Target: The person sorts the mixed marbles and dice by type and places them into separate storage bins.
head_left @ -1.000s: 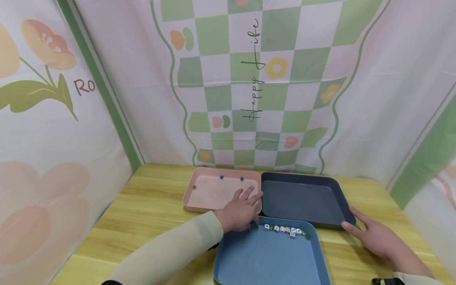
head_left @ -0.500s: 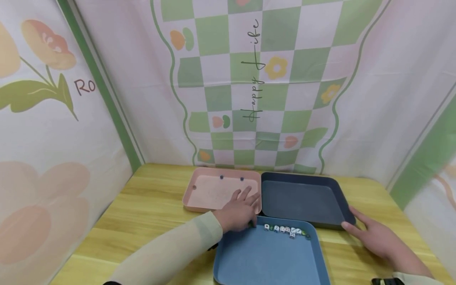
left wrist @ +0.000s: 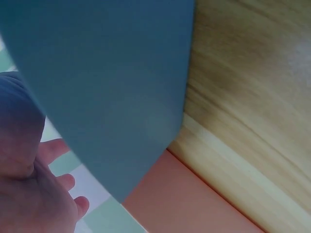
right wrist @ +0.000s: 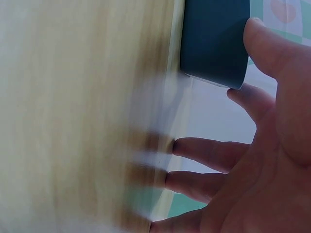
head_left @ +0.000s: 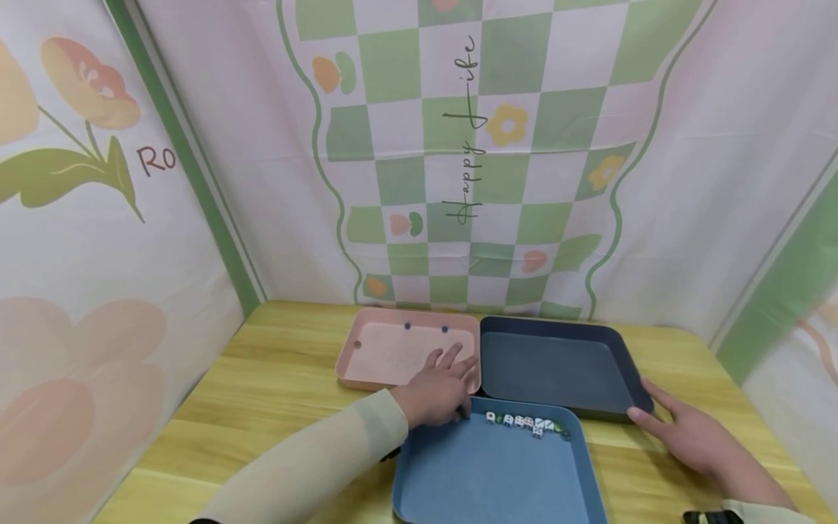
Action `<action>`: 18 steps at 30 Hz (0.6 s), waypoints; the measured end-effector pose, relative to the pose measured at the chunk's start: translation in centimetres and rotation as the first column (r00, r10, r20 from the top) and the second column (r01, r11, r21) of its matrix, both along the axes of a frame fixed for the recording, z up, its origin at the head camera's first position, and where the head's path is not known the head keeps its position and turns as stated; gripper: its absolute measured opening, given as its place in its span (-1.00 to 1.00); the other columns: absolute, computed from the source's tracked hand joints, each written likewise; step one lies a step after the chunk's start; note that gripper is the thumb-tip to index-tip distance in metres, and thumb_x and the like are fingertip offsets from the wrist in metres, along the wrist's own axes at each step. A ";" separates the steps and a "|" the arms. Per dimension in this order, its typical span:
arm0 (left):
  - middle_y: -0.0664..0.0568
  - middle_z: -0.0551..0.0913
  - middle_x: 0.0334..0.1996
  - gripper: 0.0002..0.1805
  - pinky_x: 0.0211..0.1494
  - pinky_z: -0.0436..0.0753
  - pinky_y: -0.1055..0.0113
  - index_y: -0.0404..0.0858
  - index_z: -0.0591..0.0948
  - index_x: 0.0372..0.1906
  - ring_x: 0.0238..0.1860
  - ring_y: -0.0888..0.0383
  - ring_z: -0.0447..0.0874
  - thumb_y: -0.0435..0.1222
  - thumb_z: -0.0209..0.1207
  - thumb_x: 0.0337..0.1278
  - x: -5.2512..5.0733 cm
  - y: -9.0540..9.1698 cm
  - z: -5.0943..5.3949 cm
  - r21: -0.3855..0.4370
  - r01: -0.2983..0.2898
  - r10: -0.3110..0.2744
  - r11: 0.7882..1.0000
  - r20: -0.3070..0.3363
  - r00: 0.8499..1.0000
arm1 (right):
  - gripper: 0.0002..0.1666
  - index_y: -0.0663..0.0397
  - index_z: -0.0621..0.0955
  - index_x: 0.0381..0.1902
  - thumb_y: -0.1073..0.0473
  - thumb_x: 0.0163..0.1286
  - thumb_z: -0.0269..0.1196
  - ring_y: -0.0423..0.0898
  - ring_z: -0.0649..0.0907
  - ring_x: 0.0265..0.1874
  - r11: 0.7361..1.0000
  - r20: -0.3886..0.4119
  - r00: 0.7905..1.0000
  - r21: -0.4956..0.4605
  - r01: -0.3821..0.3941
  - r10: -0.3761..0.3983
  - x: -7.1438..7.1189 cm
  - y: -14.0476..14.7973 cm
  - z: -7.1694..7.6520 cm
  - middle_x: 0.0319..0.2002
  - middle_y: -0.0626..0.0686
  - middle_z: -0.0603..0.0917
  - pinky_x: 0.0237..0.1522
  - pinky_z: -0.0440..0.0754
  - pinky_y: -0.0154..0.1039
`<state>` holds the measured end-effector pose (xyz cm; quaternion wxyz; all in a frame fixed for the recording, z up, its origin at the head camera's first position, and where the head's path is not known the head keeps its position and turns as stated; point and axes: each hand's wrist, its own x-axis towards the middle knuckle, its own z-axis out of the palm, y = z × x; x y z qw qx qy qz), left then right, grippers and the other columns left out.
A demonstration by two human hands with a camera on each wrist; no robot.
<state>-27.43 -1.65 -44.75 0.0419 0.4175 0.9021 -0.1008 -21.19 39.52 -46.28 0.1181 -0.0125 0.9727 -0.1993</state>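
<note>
Printed fabric [head_left: 401,175] backs a wooden table [head_left: 262,378] holding a blue tray [head_left: 497,480], navy tray [head_left: 556,371] and pink tray [head_left: 386,360]. Right hand [head_left: 694,437]: fingers spread, touching the navy tray's corner. Left hand [head_left: 437,393]: over the blue tray's corner, pinch indeterminable. White dice [head_left: 519,421] lie alongside.

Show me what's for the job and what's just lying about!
Probably for the job:
white dice in the blue tray
navy tray, held by the right hand
pink tray by the left hand

Probably just there:
patterned cloth behind
wooden table
</note>
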 end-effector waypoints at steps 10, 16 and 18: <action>0.04 0.13 0.54 -0.86 0.44 0.04 -0.18 0.42 0.74 -0.18 0.55 -0.17 -0.25 0.05 0.35 0.16 0.3 0.2 0.6 0.041 0.008 -0.011 0.999 0.072 0.997 | 0.04 0.33 -0.06 0.54 -0.39 0.53 -0.12 0.67 0.39 0.07 1.000 -0.006 1.000 0.000 0.003 -0.003 -0.1 0.2 -0.1 0.24 0.69 0.24 -0.10 0.41 0.48; 0.09 0.12 0.55 -0.87 0.43 0.07 -0.18 0.40 0.76 -0.19 0.55 -0.12 -0.21 0.04 0.35 0.16 -0.8 0.1 2.1 0.205 -0.079 0.013 0.976 0.305 0.952 | 0.04 0.33 -0.06 0.53 -0.39 0.53 -0.13 0.67 0.38 0.07 1.000 0.002 1.000 -0.002 0.003 -0.003 -0.1 0.1 -0.1 0.24 0.69 0.23 -0.10 0.40 0.48; 0.09 0.08 0.56 -0.88 0.43 0.08 -0.19 0.36 0.77 -0.19 0.55 -0.13 -0.20 0.01 0.34 0.20 -1.2 -0.2 2.8 0.256 -0.121 0.015 0.959 0.379 0.925 | 0.04 0.34 -0.06 0.53 -0.39 0.53 -0.13 0.67 0.37 0.08 1.000 0.005 1.000 -0.004 0.002 -0.002 -0.1 0.1 -0.1 0.24 0.68 0.23 -0.10 0.40 0.49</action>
